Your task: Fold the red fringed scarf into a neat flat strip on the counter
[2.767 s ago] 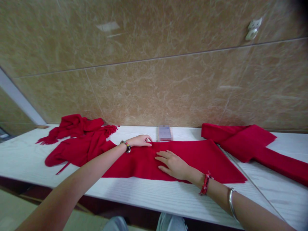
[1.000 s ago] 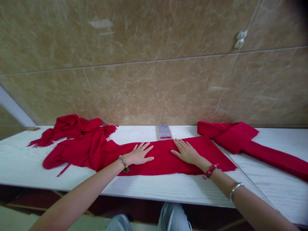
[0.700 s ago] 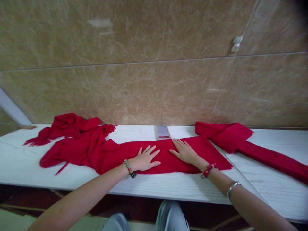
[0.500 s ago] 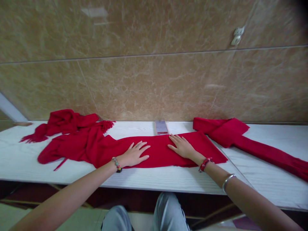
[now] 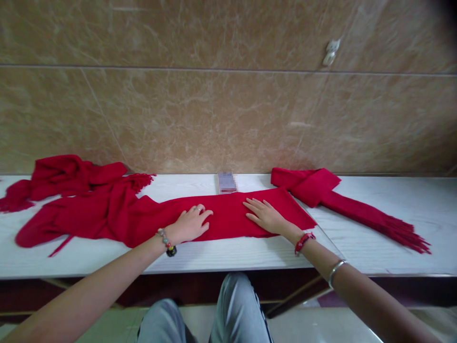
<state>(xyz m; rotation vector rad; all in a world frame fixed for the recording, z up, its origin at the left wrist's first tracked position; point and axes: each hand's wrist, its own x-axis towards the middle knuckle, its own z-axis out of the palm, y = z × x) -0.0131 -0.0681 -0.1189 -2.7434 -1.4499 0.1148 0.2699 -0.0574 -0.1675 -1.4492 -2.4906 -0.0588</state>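
Note:
A long red scarf (image 5: 228,216) lies flat along the white table (image 5: 221,255). My left hand (image 5: 189,224) rests on the scarf's middle with fingers bent loosely, palm down. My right hand (image 5: 264,216) lies flat on it a little to the right, fingers stretched out. To the left the scarf runs into a bunched red heap (image 5: 82,209). Neither hand holds anything.
A second red scarf (image 5: 321,190), folded at one end and with fringe at the right, lies at the back right. More crumpled red cloth (image 5: 60,174) sits at the back left. A small box (image 5: 226,183) stands against the marble wall (image 5: 228,119). My knees show below the table's edge.
Both hands went from pressing the scarf near the box to lying side by side on it. The left hand slid left and its fingers curled a little. The view shifted right.

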